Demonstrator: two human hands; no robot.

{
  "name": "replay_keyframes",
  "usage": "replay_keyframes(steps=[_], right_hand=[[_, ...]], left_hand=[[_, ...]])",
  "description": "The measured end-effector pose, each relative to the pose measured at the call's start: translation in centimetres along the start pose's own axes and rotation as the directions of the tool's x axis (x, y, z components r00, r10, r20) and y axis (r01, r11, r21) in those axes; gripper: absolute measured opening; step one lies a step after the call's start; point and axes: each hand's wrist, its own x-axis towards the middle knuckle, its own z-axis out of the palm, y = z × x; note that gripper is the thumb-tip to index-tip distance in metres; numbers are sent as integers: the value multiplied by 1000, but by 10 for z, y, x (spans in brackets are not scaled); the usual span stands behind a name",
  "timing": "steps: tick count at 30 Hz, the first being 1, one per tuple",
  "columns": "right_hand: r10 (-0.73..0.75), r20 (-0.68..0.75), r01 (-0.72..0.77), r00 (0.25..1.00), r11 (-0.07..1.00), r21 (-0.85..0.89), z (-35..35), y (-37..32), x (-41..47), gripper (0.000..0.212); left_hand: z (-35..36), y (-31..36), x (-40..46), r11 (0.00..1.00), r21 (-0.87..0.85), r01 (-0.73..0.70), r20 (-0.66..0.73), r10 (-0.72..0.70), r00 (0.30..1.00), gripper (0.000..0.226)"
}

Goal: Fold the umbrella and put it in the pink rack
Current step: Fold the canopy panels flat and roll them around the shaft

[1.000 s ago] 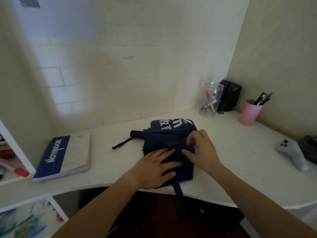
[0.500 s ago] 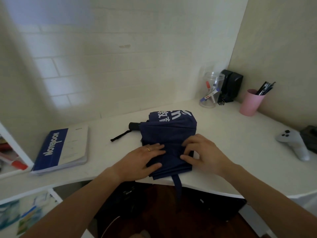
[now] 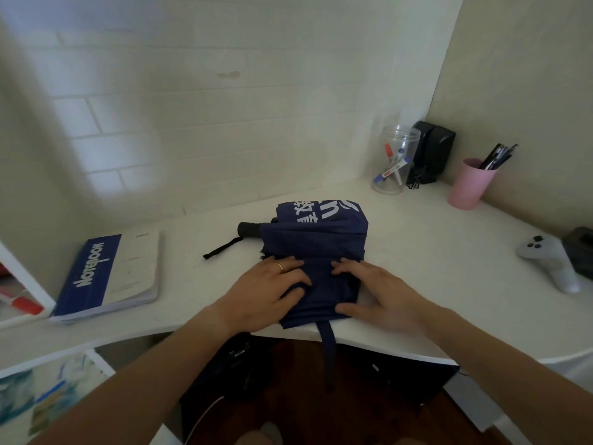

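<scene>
Two hands are resting on a navy umbrella (image 3: 316,248) that is lying collapsed at the near edge of the white tabletop (image 3: 417,239). The left hand (image 3: 268,292) is lying on the left side of the fabric with its fingers extended and only slightly bent, a gold ring (image 3: 279,266) showing on one finger. The right hand (image 3: 382,295) is lying on the right side, fingers spread and reaching toward the middle of the bundle, thumb pointing along the near fold. Both hands are pressing the cloth flat; neither is closing round it. A navy strap (image 3: 328,351) is hanging from the near end of the umbrella over the tabletop's edge. The far part of the canopy is showing white printed characters. The black handle (image 3: 249,229) is sticking out of the bundle toward the left, and a black wrist cord (image 3: 221,248) is trailing from it across the surface.

Near the left edge a blue and white notebook (image 3: 110,274) is lying flat, well apart from the umbrella. Toward the right edge a white game controller (image 3: 550,261) is lying beside a dark object, which is cut off by the frame and cannot be identified. In the far right corner a clear jar (image 3: 396,162) is holding markers, a black speaker (image 3: 431,152) is standing just behind it, and a pink cup (image 3: 468,184) with dark pens is standing near the right wall.
</scene>
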Motion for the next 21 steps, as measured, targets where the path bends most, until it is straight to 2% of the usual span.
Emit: replay_keyframes(steps=[2,4,6,8,10,12,16,19,21], right_hand=[[30,46,-39,998,977,209,-2,-3,0,43],[39,56,-57,998,928,369,-7,-1,2,27],[42,40,-54,998,917,396,-13,5,2,28],[20,-38,-9,999,962,274,-18,10,5,33],[-36,-150,49,988,995,87,-18,15,10,23],[-81,-216,80,973,997,-14,-17,18,13,14],[-188,-207,150,960,971,-186,-19,22,14,6],[-203,-248,151,947,965,-214,-18,12,5,13],[-156,-341,117,927,984,-132,-16,0,-5,20]], left_hand=[[8,16,3,999,38,-40,-116,44,992,38],[16,26,6,995,7,-95,-76,96,992,42],[23,27,6,992,-57,-116,16,117,993,41],[25,24,2,987,-123,-105,40,110,993,38],[24,20,0,977,-205,-64,52,77,996,35],[22,19,0,967,-251,-47,72,67,995,33],[23,17,-3,978,-180,-108,134,133,982,38],[23,17,-7,980,-170,-106,157,133,979,41],[23,17,-8,979,-178,-101,154,130,980,41]])
